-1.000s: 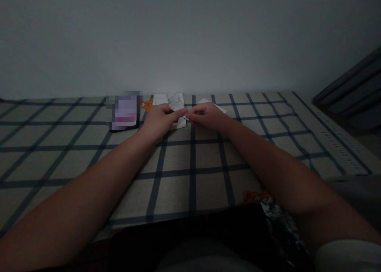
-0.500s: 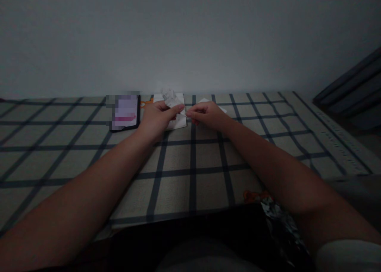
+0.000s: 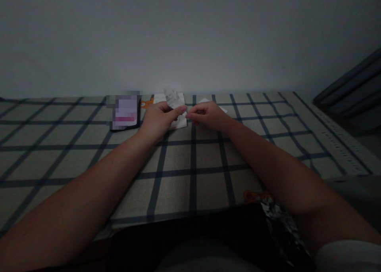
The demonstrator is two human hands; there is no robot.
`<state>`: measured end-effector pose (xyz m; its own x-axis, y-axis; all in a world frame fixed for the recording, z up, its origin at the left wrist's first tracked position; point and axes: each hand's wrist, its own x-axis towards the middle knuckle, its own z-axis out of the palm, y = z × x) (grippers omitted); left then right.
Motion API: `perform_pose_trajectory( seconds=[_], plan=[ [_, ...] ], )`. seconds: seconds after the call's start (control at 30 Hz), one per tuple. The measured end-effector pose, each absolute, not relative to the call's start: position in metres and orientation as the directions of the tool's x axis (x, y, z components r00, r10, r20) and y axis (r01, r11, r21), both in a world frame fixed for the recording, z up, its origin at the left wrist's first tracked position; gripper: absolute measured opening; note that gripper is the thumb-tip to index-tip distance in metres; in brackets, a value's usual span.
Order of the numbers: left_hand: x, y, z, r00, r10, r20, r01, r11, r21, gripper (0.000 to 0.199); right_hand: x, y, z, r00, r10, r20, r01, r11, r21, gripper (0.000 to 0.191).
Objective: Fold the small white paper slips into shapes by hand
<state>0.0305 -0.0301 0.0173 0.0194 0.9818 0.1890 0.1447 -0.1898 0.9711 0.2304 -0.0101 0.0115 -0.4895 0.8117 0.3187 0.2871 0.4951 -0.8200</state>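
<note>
My left hand (image 3: 160, 115) is closed on a thin, pale printed slip (image 3: 172, 99), perhaps a small see-through packet, its thumb stretched along the near side. Below the slip lies a white sheet of paper (image 3: 180, 122), partly covered by that hand. My right hand (image 3: 205, 114) pinches at a tiny white bit (image 3: 185, 114) beside the left thumb tip; whether it belongs to the slip I cannot tell. The two hands are almost touching. Another white paper piece (image 3: 222, 110) shows behind my right hand, mostly hidden.
A dark-framed phone or tablet (image 3: 138, 115) with a lit, blurred screen lies left of my hands. The checked tablecloth (image 3: 178, 157) runs back to a plain wall (image 3: 190, 38). A dark curtain (image 3: 357, 89) hangs at right. Something dark and shiny (image 3: 282, 224) sits by my lap.
The printed slip has tilted and shifted slightly to the right in my left hand. My right hand has hardly moved.
</note>
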Motion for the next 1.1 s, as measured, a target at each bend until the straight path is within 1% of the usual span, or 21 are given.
perform_pose_trajectory(
  seconds=[0.17, 0.3, 0.4, 0.5, 0.67, 0.8, 0.97, 1.1],
  plan=[
    [0.0314, -0.0278, 0.0147, 0.040, 0.986, 0.163, 0.099, -0.166, 0.981, 0.033, 0.2296, -0.0104, 0.0112, -0.495, 0.801, 0.337, 0.260, 0.507, -0.822, 0.027],
    [0.0331, -0.0295, 0.0167, 0.082, 0.993, 0.090, 0.027, -0.092, 0.995, 0.034, 0.2293, -0.0110, 0.0109, -0.493, 0.800, 0.343, 0.259, 0.511, -0.820, 0.027],
    [0.0329, -0.0303, 0.0168, 0.083, 0.996, 0.041, 0.068, -0.047, 0.997, 0.036, 0.2292, -0.0113, 0.0114, -0.485, 0.804, 0.345, 0.253, 0.506, -0.825, 0.028],
    [0.0319, -0.0299, 0.0165, 0.049, 0.998, 0.040, 0.111, -0.045, 0.993, 0.036, 0.2294, -0.0112, 0.0120, -0.488, 0.804, 0.340, 0.241, 0.498, -0.833, 0.032],
    [0.0318, -0.0310, 0.0211, 0.022, 1.000, 0.020, 0.109, -0.023, 0.994, 0.032, 0.2309, -0.0114, 0.0130, -0.505, 0.809, 0.301, 0.258, 0.475, -0.841, 0.036],
    [0.0326, -0.0316, 0.0213, 0.020, 0.999, 0.039, 0.113, -0.041, 0.993, 0.033, 0.2308, -0.0128, 0.0142, -0.506, 0.815, 0.282, 0.279, 0.464, -0.841, 0.029],
    [0.0329, -0.0301, 0.0167, 0.035, 0.997, 0.062, 0.093, -0.065, 0.993, 0.034, 0.2283, -0.0137, 0.0155, -0.509, 0.819, 0.263, 0.228, 0.423, -0.877, 0.017],
    [0.0332, -0.0311, 0.0174, 0.052, 0.997, 0.056, 0.069, -0.059, 0.996, 0.034, 0.2274, -0.0131, 0.0153, -0.506, 0.833, 0.225, 0.197, 0.366, -0.910, 0.014]
  ],
)
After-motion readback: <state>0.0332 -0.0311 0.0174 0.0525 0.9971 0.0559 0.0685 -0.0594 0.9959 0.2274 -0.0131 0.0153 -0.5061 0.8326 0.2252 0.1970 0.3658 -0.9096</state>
